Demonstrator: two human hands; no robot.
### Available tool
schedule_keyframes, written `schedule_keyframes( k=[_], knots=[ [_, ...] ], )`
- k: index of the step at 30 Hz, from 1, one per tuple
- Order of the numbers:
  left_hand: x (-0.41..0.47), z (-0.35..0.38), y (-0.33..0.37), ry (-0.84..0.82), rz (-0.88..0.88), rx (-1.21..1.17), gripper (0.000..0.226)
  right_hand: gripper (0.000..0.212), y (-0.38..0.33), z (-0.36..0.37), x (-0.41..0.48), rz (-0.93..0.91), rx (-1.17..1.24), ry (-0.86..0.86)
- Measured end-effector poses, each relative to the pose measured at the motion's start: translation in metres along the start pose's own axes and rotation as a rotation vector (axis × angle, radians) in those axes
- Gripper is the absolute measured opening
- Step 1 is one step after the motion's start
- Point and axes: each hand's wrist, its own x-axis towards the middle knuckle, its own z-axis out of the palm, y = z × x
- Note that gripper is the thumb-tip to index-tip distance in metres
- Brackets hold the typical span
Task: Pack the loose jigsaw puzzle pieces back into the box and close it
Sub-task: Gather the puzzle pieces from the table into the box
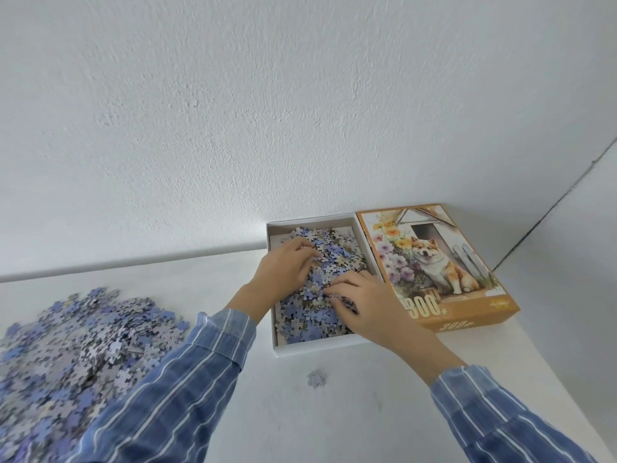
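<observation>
The open white box bottom [274, 329] stands on the table by the wall, partly filled with blue and grey puzzle pieces [310, 315]. My left hand [283, 267] lies palm down on the heap at the box's far left, fingers bent onto the pieces. My right hand [362, 305] rests palm down on the heap at the near right, fingertips among the pieces. I cannot make out any piece pinched in either hand. The orange lid [467, 295] with a dog picture lies face up, touching the box's right side. A large loose pile of pieces [76, 349] covers the table's left.
A single stray piece [316, 378] lies on the white table [300, 422] just in front of the box. The white wall [300, 111] runs right behind the box and lid. The table's right edge falls away near the lid.
</observation>
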Motion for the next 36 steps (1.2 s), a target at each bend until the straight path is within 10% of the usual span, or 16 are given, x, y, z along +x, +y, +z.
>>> schedule_keyframes(
  k=[10, 36],
  knots=[
    [-0.097, -0.02, 0.008, 0.285, 0.027, -0.115, 0.021, 0.012, -0.053, 0.031, -0.082, -0.316, 0.148, -0.041],
    [-0.234, -0.063, -0.009, 0.258, -0.117, -0.13, 0.024, 0.008, -0.101, 0.041, -0.029, 0.061, -0.039, 0.347]
  ],
)
